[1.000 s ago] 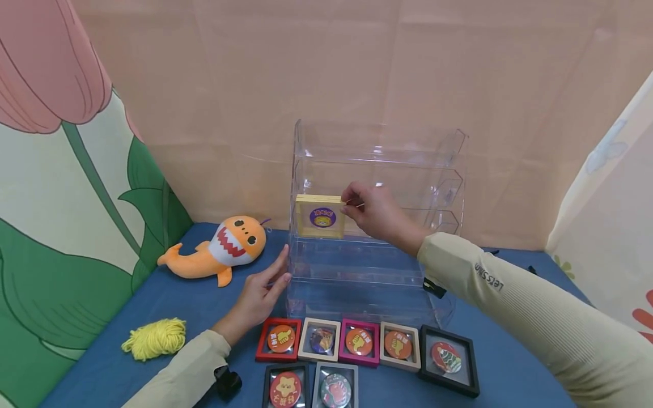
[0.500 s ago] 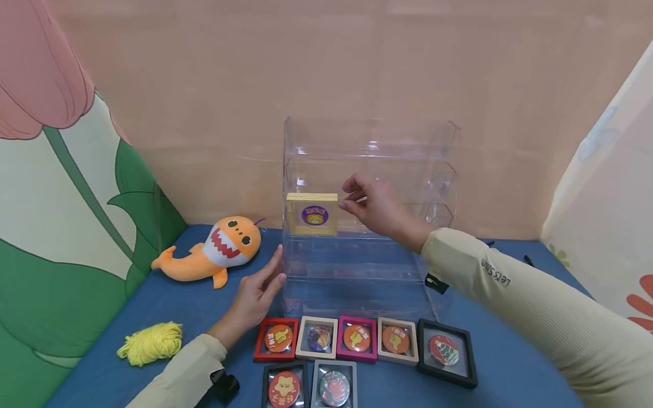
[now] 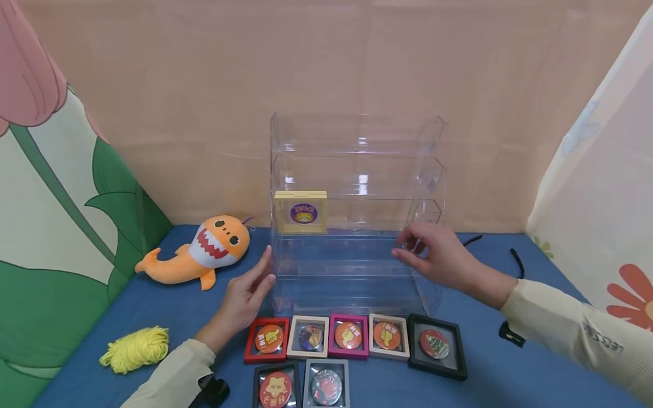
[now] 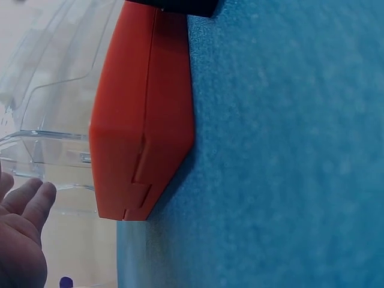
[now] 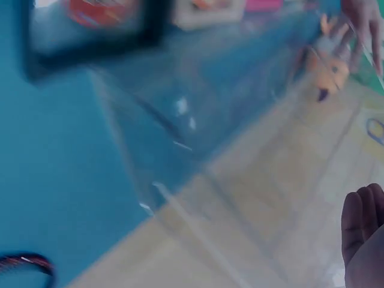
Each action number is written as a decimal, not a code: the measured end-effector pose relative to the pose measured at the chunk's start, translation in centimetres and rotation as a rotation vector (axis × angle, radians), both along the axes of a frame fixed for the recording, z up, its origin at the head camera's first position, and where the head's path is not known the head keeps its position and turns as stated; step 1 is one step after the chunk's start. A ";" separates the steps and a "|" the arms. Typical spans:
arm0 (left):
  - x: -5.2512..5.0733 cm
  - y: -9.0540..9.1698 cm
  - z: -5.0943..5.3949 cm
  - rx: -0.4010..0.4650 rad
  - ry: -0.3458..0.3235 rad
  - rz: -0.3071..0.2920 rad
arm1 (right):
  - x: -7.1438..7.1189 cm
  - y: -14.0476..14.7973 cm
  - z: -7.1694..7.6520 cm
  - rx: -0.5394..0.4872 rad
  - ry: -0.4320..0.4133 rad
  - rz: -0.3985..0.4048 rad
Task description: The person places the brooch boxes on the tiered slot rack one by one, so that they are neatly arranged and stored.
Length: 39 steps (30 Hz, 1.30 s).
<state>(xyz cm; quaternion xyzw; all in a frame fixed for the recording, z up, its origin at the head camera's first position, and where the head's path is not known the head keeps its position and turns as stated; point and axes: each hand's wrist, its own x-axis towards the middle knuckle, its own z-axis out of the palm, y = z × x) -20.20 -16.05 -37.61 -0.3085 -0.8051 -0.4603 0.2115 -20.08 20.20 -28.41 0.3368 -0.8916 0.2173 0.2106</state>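
A clear tiered rack (image 3: 352,255) stands on the blue cloth. On one of its middle tiers, at the left end, a pale yellow frame (image 3: 301,212) with a purple round badge stands upright. My left hand (image 3: 240,300) touches the rack's left side, fingers extended. Loosely bent and holding nothing, my right hand (image 3: 441,255) hangs in front of the rack's right part. Before the rack lie a red frame (image 3: 267,340), a magenta frame (image 3: 348,336), a large black frame (image 3: 437,347) and several others. The left wrist view shows the red frame (image 4: 138,114) close up.
An orange shark plush (image 3: 196,255) lies left of the rack, with a bundle of yellow yarn (image 3: 136,348) nearer the front. Black cords (image 3: 517,263) show behind my right forearm. A plain backdrop (image 3: 229,102) rises behind the rack.
My right hand has let go of the yellow frame and moved right and down, away from it. The frame stays on its tier. My left hand remains at the rack's side while the head view shifts.
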 end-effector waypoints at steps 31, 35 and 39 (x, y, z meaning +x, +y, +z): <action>-1.7 -0.8 -2.7 0.000 0.005 0.022 | 7.3 10.6 -11.3 0.154 -0.643 -0.170; -1.9 -1.0 -3.1 0.002 -0.022 0.001 | 7.3 10.6 -11.6 0.149 -0.659 -0.155; -1.9 -1.2 -3.1 0.006 -0.030 -0.013 | 7.2 10.6 -11.8 0.116 -0.695 -0.171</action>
